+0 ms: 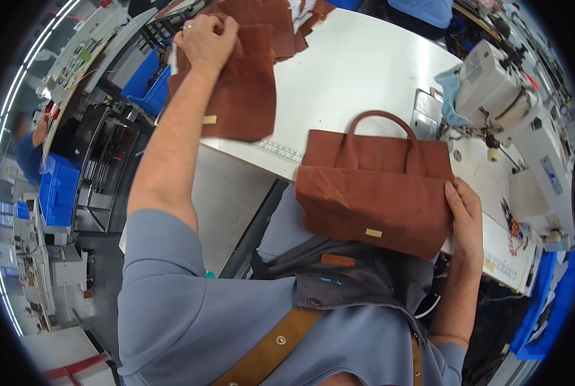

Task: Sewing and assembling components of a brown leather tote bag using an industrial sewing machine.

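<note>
My right hand (466,215) grips the right edge of a brown handbag panel (371,202) with a rounded carry handle (382,114) and a small gold plate (373,233). The panel hangs over the table's near edge, in front of my apron. Far to the left, my left hand (208,40) is over a pile of brown bag pieces (252,83), its fingers curled at the upper part of the stack. What they pinch, if anything, is hidden. Another gold plate (209,119) shows low on the top piece, partly behind my forearm.
A white sewing machine (500,83) with a light blue cloth (451,93) stands on the right of the white table (358,71). Scissors with orange handles (514,228) lie near its base. Blue bins (149,80) stand at the left. A person (30,145) is at another bench.
</note>
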{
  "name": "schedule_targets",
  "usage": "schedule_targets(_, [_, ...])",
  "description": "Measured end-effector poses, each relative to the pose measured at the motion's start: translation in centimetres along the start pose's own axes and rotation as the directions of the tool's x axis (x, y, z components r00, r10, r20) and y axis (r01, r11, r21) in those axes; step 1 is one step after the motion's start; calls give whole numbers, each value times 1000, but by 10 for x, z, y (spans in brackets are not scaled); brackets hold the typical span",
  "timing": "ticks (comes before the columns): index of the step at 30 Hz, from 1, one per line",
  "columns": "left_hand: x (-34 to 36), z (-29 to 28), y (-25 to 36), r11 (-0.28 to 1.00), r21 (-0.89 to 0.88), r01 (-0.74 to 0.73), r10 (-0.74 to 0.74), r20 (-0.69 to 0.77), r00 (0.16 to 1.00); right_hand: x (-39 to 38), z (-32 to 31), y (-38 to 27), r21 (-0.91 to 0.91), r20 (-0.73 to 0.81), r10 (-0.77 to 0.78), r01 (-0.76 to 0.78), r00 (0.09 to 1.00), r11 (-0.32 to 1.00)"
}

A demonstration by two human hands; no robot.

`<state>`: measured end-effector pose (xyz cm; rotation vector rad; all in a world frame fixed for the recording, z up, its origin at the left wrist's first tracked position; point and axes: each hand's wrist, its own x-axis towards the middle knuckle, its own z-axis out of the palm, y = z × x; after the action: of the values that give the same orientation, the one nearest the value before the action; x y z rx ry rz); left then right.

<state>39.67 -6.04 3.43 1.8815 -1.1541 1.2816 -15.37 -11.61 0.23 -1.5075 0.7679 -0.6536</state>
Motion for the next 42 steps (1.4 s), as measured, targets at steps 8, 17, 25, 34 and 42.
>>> schedule_targets(8, [-12, -16, 83, 986, 124, -108, 93, 125, 988, 31, -4, 3, -190, 24, -73, 76, 997, 979])
schedule_targets(17, [-27, -6, 81, 938, -290, -188, 278, 307, 910, 30, 6, 13, -58, 24, -53, 55, 998, 997])
schedule_targets(25, [-14, 33, 114, 994, -44, -103, 106, 665, 739, 24, 6, 16, -70, 66, -97, 102, 993, 992])
schedule_targets(34, [4, 40, 81, 934, -75, 349, -324, 233, 917, 21, 7, 14, -52, 62, -80, 83, 995, 995])
schedule_targets(42, [12, 14, 65, 994, 76, 84, -108, 407, 907, 26, 8, 18, -191, 34, -139, 143, 990, 971])
